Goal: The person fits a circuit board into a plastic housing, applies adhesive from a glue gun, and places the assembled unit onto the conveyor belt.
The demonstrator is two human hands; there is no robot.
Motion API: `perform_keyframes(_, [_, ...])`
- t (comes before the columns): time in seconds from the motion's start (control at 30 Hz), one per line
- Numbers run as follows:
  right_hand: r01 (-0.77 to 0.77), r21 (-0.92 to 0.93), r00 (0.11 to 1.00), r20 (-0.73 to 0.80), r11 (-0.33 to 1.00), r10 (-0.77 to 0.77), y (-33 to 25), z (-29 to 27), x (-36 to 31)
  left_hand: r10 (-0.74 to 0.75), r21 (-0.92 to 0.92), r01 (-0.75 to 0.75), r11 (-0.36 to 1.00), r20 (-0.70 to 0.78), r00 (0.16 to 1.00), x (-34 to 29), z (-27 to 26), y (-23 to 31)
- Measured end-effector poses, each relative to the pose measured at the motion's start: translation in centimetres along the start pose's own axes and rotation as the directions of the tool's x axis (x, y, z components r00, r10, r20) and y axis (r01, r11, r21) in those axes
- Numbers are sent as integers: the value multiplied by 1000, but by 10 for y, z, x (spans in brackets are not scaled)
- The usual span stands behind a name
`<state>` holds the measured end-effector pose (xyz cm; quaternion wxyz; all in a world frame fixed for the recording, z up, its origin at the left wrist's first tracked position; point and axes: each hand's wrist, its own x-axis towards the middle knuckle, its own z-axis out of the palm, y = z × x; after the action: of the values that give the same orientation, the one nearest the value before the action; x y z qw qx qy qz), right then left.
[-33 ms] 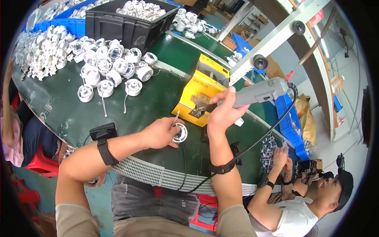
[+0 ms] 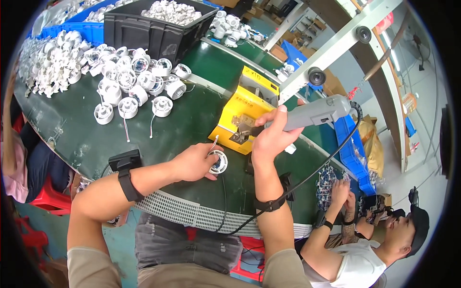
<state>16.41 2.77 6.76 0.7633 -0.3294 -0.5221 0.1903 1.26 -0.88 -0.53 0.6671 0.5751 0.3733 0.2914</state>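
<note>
My left hand point(image 2: 194, 162) is closed around the rim of a round white plastic housing point(image 2: 220, 163) with a circuit board inside. A short white wire with a plug point(image 2: 215, 142) sticks up from it. Wrapped round a grey corded electric screwdriver point(image 2: 312, 116), my right hand point(image 2: 274, 136) keeps the tool tilted, its dark nose pointing left. That nose is at the brass-coloured metal fitting point(image 2: 245, 126) on the front of a yellow box point(image 2: 235, 108); whether they touch, I cannot tell. The screwdriver's bit is hard to make out.
Similar white housings point(image 2: 127, 79) are heaped at the back left, beside small white parts point(image 2: 53, 65). A black bin point(image 2: 149, 36) stands behind them. The screwdriver's cable point(image 2: 331, 156) loops past my right forearm. To the right, a co-worker point(image 2: 355, 254) handles small parts near a blue tray point(image 2: 353, 153).
</note>
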Motion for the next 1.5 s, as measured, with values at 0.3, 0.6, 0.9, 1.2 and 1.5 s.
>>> perform_keyframes(0.3, [42,-18,999,-13,999,-42,10,6,2,-12,33,12,999,-1,1000,1,0,0])
perform_keyframes(0.6, [-9,-74,1000,16,997,10,15,5,1,-29,44,30,999,-7,1000,0,1,5])
perform_keyframes(0.9, [-137,87,988,78,987,131,-16,-2,-39,-40,30,40,999,-16,999,0,2,6])
perform_keyframes(1.2, [-198,189,973,155,962,170,-21,1,-63,-20,30,20,999,0,1000,2,1,6])
perform_keyframes(1.5, [-212,184,970,160,960,183,-9,4,-68,-11,6,11,1000,10,1000,2,0,2])
